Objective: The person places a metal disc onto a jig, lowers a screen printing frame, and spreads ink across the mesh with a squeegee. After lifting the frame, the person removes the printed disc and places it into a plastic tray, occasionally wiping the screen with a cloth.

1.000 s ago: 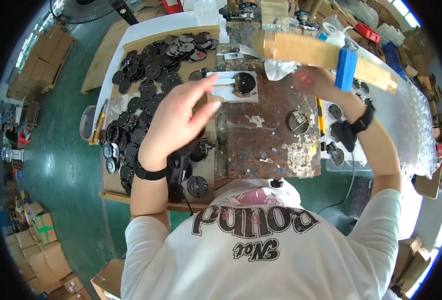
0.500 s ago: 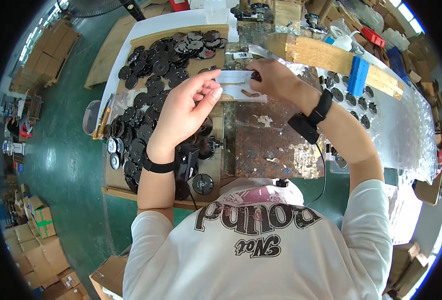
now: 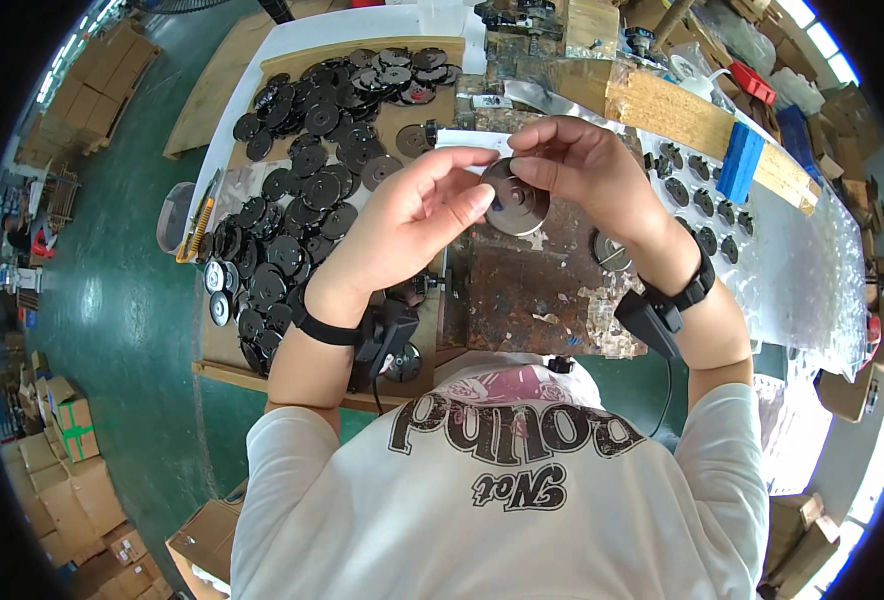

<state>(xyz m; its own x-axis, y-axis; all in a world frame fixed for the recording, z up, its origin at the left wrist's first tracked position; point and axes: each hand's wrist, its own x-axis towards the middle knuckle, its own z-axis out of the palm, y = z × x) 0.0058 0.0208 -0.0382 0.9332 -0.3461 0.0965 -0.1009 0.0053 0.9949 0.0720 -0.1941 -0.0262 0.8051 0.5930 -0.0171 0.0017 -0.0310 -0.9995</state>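
A dark, shiny metal disc (image 3: 518,205) with a raised centre hangs tilted over the rusty work plate. My right hand (image 3: 587,175) pinches its upper right edge between thumb and bent fingers. On the disc's left side, my left hand (image 3: 402,220) has its thumb against the rim and its fingers curled behind. A second round part (image 3: 610,250) with a line across it lies beside my right wrist. A white strip (image 3: 467,138) shows behind the fingers, partly covered by them.
Many black discs (image 3: 302,190) are heaped on the wooden board at left. Rows of small black parts (image 3: 704,203) sit on plastic film at right, near a wooden bar (image 3: 677,112) with a blue block (image 3: 740,162). A cutter-like yellow tool (image 3: 197,232) lies at the left edge.
A metal disc is now between my hands, which was not visible before. My right hand has turned and come toward me; my left hand has moved slightly right and down.
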